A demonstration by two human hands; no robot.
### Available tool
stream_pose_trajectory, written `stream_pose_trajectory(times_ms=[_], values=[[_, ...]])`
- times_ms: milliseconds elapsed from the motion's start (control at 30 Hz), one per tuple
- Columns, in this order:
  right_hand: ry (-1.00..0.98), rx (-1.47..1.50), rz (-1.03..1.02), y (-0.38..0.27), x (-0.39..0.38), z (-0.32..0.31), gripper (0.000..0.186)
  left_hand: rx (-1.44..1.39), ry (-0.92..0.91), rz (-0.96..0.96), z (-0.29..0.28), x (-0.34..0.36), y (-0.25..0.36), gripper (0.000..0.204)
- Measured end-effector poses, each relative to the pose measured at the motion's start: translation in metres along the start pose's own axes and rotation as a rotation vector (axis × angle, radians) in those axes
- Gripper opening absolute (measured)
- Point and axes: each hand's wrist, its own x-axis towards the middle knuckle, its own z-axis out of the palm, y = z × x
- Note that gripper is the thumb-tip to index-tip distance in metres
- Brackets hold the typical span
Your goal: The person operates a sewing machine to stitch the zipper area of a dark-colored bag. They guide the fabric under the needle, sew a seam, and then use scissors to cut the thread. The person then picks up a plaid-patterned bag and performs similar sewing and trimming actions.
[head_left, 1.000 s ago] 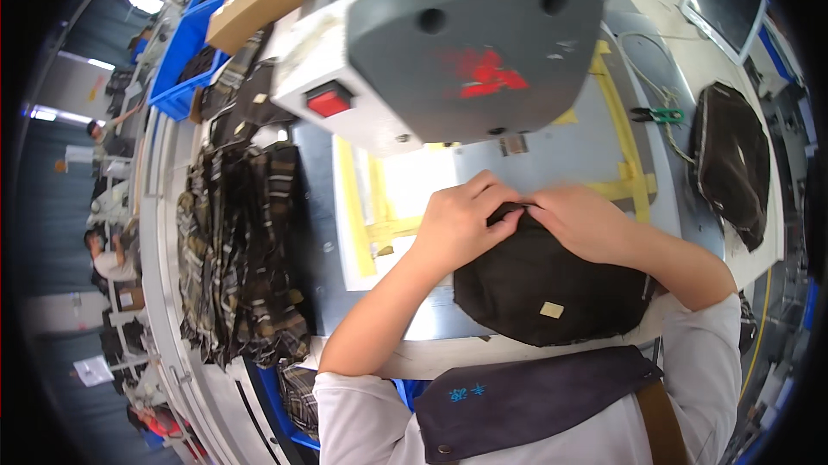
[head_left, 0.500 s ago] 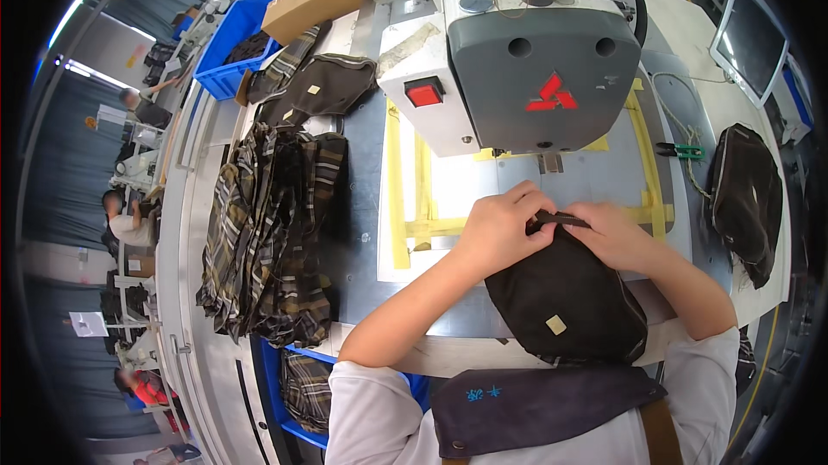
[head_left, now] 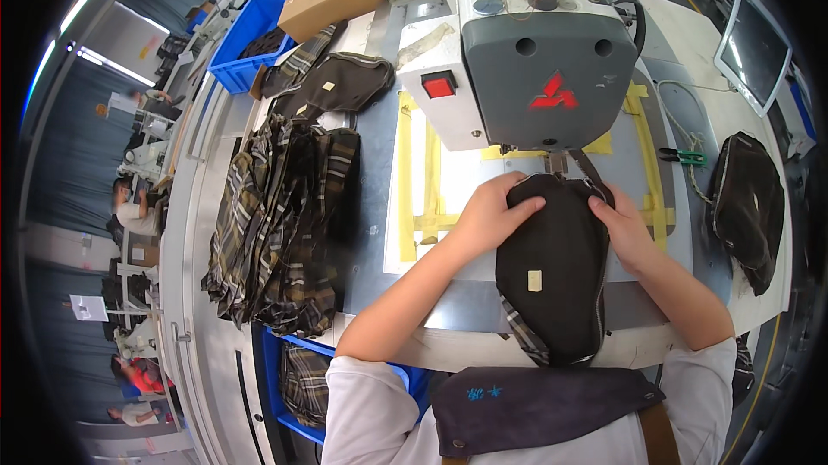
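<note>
A dark brown fabric pouch piece (head_left: 552,241) with a small cream sticker and a plaid flap at its lower left lies in front of the sewing machine head (head_left: 552,77). My left hand (head_left: 498,213) grips its upper left edge, thumb on top and fingers underneath. The upper right edge is pinched by my right hand (head_left: 624,228), with the thumb over the cloth. A narrow dark strap (head_left: 592,170) runs from beside my right fingers up toward the machine's needle area. The piece's far end reaches the small metal clamp (head_left: 557,163) under the head.
Left of the machine lies a pile of plaid cloth pieces (head_left: 276,232), with brown pieces (head_left: 345,84) behind it. Blue bins (head_left: 237,75) and a cardboard box (head_left: 332,1) stand farther back. Green-handled snips (head_left: 686,157) and another dark pouch (head_left: 747,206) lie at the right.
The pouch piece has been turned and moved forward to the clamp. My hands, earlier together at its top edge with the strap, are now apart on its two sides.
</note>
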Motion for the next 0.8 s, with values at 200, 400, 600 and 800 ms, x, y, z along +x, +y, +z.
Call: stream_pose_trajectory(times_ms=[200, 400, 600, 800], values=[[-0.102, -0.088, -0.041, -0.007, 0.024, -0.003, 0.028, 0.168, -0.086, 0.225, -0.006, 0.015, -0.006, 0.026], [-0.019, -0.425, -0.277, 0.004, 0.036, 0.006, 0.019, 0.279, 0.012, 0.374, -0.004, 0.021, -0.002, 0.017], [0.042, -0.301, -0.311, 0.007, 0.031, 0.010, 0.017, 0.114, 0.104, 0.480, 0.012, 0.012, -0.008, 0.012], [-0.044, -0.274, -0.222, 0.004, 0.035, 0.009, 0.014, 0.197, 0.139, 0.632, 0.016, 0.013, -0.011, 0.017]])
